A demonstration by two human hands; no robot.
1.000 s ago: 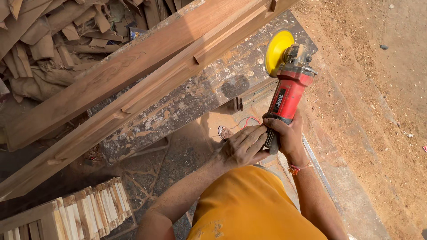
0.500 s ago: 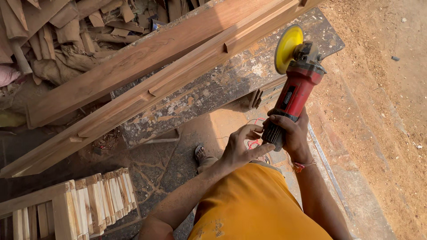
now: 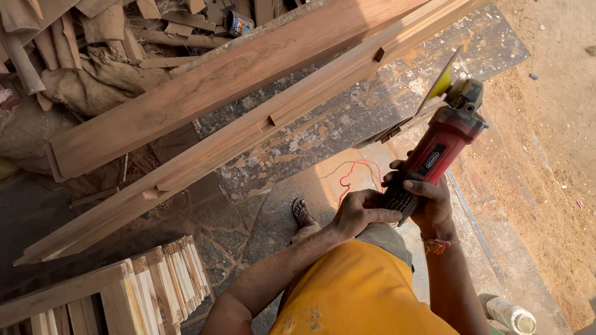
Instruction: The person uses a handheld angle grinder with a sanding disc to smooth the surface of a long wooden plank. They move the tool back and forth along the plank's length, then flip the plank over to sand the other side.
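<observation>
A red angle grinder (image 3: 437,149) with a yellow sanding disc (image 3: 442,80) points up and away from me, its disc turned edge-on above the dark stone slab (image 3: 347,118). My right hand (image 3: 428,201) wraps the black rear grip. My left hand (image 3: 363,211) closes on the very end of that grip, beside the right. Two long wooden beams (image 3: 248,127) with mortise slots lie diagonally across the slab, left of the disc and apart from it.
A stack of thin wooden slats (image 3: 143,291) stands at lower left. Scrap wood and a small can (image 3: 239,23) pile up at the top left. A red cord (image 3: 357,177) and my sandalled foot (image 3: 302,212) are on the ground. A bottle (image 3: 512,315) lies lower right.
The grinder has tilted, so the yellow disc now shows edge-on rather than face-on. My left hand has closed in on the grip's end. The view has shifted slightly.
</observation>
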